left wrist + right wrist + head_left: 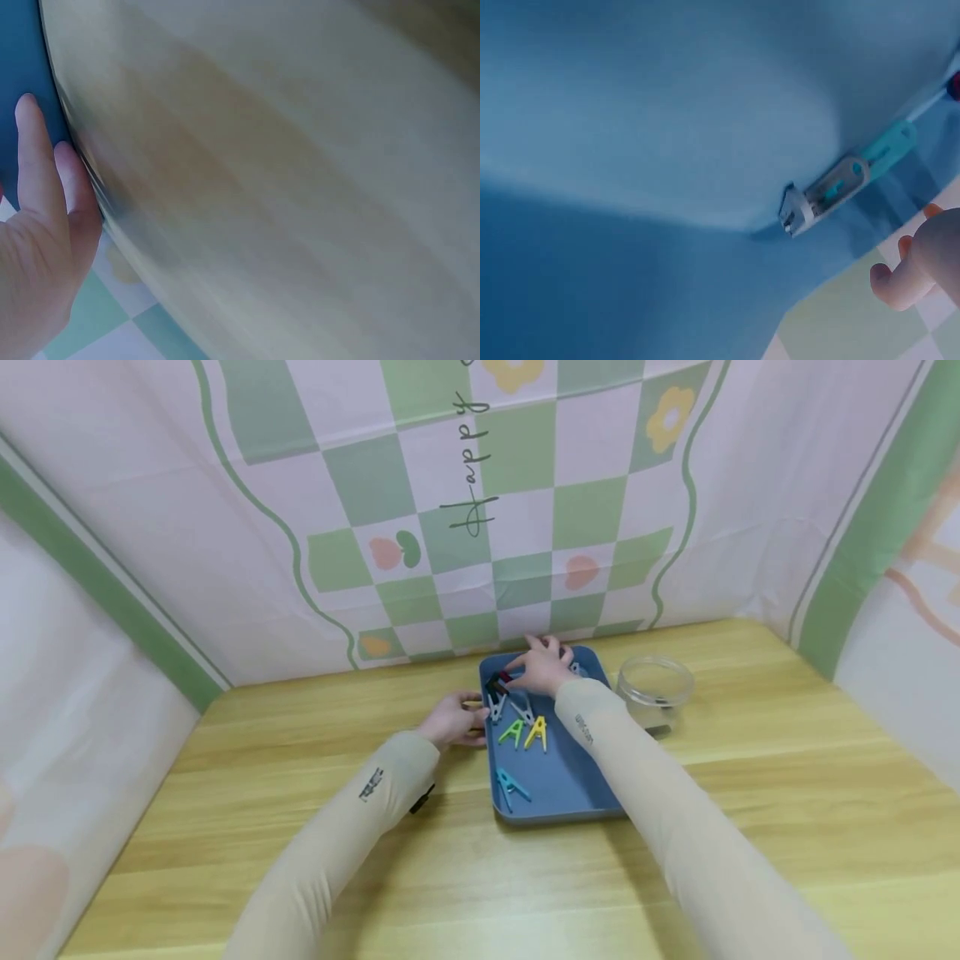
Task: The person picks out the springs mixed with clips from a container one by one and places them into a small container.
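Observation:
A blue rectangular tray (570, 777) lies on the table. My left hand (453, 720) is at its left side, fingers extended against the tray wall; in the left wrist view two fingers (37, 161) lie along the blue side. My right hand (542, 670) is over the tray's far end with bent, spread fingers, and I see nothing held. Near its thumb are dark red and black pieces (496, 685). Light green (512, 733), yellow (537, 733) and teal (512, 787) clips lie in the tray. The right wrist view shows a small grey-and-teal tool (840, 184) along the tray wall.
A clear round container (655, 685) stands right of the tray, with dark pieces at it. A checkered cloth (517, 518) hangs behind the table, right at the tray's far edge. Wooden tabletop (780, 760) extends on both sides.

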`<state>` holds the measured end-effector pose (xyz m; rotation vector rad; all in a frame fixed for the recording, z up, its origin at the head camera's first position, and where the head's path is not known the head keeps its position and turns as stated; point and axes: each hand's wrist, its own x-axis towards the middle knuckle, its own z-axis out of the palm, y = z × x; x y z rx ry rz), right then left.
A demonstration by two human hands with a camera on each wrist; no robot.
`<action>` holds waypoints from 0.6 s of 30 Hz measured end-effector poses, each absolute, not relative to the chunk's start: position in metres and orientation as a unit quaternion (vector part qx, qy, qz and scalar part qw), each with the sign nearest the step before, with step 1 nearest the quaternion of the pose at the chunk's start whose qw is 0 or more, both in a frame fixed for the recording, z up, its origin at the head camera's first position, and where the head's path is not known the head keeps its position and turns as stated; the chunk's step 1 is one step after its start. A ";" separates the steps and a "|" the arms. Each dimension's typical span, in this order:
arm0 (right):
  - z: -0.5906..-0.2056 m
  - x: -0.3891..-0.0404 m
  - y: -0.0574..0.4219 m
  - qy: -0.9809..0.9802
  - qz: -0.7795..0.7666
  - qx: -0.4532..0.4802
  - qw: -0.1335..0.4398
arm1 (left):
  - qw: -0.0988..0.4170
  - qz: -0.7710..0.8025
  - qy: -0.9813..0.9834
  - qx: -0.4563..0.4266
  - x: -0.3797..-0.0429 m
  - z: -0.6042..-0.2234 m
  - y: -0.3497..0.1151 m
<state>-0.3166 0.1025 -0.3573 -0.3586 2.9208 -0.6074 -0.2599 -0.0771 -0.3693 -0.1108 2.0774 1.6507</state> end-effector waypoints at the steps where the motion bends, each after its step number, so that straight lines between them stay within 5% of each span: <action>1: -0.358 -0.317 0.101 0.970 -0.200 -0.119 0.070 | 0.242 0.603 0.759 -0.040 -0.260 -0.369 -0.078; 18: -0.366 -0.330 0.101 0.978 -0.172 -0.104 0.046 | 0.241 0.602 0.760 -0.048 -0.259 -0.367 -0.076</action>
